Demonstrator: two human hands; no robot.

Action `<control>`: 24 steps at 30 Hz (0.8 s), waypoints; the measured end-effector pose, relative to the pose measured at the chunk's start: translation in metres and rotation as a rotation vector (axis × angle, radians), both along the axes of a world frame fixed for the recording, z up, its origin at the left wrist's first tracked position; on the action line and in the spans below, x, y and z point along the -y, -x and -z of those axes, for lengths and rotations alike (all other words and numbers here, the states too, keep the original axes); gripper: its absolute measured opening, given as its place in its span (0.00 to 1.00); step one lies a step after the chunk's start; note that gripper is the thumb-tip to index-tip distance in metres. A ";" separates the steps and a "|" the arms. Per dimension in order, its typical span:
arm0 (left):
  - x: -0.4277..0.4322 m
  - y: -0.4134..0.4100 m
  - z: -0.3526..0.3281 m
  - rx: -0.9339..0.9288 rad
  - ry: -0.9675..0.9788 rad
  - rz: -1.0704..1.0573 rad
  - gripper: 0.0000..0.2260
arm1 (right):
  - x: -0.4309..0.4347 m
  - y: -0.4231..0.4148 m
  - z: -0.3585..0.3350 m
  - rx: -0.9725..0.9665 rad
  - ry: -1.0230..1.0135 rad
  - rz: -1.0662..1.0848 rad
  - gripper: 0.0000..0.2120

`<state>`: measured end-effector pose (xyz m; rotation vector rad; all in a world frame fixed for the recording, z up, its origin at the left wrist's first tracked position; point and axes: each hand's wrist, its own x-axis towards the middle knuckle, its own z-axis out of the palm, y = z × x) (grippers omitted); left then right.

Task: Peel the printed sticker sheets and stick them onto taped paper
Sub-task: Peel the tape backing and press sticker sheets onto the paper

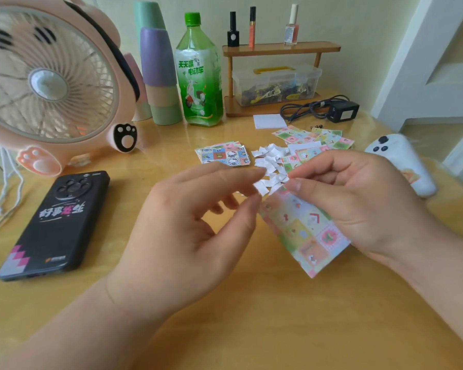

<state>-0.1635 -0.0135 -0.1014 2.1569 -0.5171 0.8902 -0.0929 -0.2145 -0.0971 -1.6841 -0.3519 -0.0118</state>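
Pastel patchwork sticker sheet [305, 231] held tilted, white backing scrap [261, 186] pinched at its top corner

One fan [48, 84], one phone [56, 222], one green bottle [199, 73], three polish bottles [252, 26], one clear box [275, 84], two hands [187, 222] [358, 204], one sticker sheet [305, 231] in hand.

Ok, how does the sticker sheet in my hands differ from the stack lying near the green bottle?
The held sheet is single, tilted in the right hand, the left hand pinching a white scrap at its corner; the stack is several sheets lying flat, untouched. The held sheet is pastel pink, green and yellow; the stack shows stronger blue and red. Both carry patchwork cartoon prints.
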 end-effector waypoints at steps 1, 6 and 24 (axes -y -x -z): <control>0.001 0.000 0.001 -0.048 0.075 -0.036 0.07 | 0.001 -0.001 0.001 0.053 0.036 -0.013 0.07; 0.001 -0.012 0.010 -0.362 0.397 -0.238 0.08 | 0.002 0.001 0.006 0.152 0.301 -0.166 0.08; 0.000 -0.008 0.017 -0.685 -0.092 0.224 0.30 | 0.058 -0.029 -0.039 0.148 1.045 0.177 0.04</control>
